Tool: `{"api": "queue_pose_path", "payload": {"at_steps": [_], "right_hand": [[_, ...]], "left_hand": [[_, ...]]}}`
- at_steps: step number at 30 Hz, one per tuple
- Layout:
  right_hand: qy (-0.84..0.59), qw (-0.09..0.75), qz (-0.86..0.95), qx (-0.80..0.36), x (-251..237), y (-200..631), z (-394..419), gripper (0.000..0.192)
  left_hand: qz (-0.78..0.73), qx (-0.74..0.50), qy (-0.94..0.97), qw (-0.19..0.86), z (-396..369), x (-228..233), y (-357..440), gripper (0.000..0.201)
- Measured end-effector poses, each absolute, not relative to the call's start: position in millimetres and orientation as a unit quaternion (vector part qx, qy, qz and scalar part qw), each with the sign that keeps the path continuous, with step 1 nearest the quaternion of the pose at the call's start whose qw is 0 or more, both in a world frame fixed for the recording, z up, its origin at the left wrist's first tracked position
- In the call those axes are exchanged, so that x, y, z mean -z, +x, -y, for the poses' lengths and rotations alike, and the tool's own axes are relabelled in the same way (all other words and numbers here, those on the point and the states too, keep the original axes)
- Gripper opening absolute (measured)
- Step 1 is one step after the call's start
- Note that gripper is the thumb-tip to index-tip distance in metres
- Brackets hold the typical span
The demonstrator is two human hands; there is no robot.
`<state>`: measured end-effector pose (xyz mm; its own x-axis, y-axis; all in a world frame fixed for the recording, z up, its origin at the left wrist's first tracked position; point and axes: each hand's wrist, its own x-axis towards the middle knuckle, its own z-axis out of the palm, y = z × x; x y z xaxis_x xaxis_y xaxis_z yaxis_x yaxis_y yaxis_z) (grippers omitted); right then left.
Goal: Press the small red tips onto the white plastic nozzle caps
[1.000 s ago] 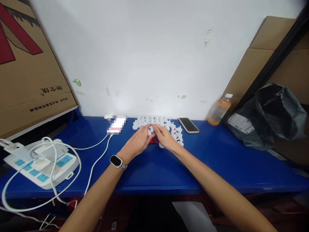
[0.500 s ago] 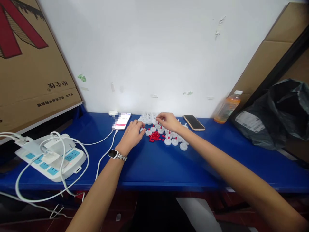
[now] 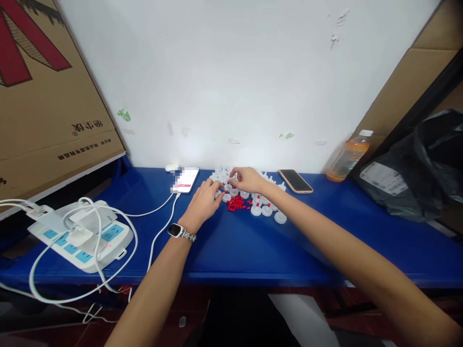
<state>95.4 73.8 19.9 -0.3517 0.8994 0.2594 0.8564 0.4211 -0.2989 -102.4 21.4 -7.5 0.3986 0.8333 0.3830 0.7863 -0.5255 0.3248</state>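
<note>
My left hand (image 3: 206, 200) is at the left edge of a cluster of white round plastic pieces with stems (image 3: 256, 210). Its thumb and fingers curl around one white piece (image 3: 217, 194), partly hidden by them. Over the back of the cluster, my right hand (image 3: 248, 180) has its thumb and fingers bent into a pinch; whatever lies between the tips is too small to make out. A heap of small red caps (image 3: 236, 204) lies in front of the hands. Red caps top several of the white pieces' stems.
Left of the hands lies a lit phone (image 3: 188, 180) on a cable. A power strip (image 3: 108, 250) with looping white cables sits at the left. Behind the right arm are a dark phone (image 3: 295, 181), an orange drink bottle (image 3: 347, 156) and a black plastic bag (image 3: 415, 164). A white wall (image 3: 231, 86) rises behind.
The whole view has shifted slightly, moving most things a little to the right. My right hand has come left and closer to my left hand, which stays around the white piece.
</note>
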Motion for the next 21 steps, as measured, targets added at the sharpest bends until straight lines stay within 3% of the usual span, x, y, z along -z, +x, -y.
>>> {"api": "queue_pose_path", "payload": {"at_steps": [9, 21], "right_hand": [[-0.540, 0.236, 0.807, -0.014, -0.1, 131.4, -20.7, 0.018], [-0.585, 0.169, 0.793, -0.009, -14.1, 81.7, -106.9, 0.022]], "left_hand": [[-0.455, -0.250, 0.854, 0.043, -16.5, 9.0, -88.8, 0.019], [-0.486, -0.225, 0.845, 0.004, -20.4, 10.8, -93.6, 0.025]]}}
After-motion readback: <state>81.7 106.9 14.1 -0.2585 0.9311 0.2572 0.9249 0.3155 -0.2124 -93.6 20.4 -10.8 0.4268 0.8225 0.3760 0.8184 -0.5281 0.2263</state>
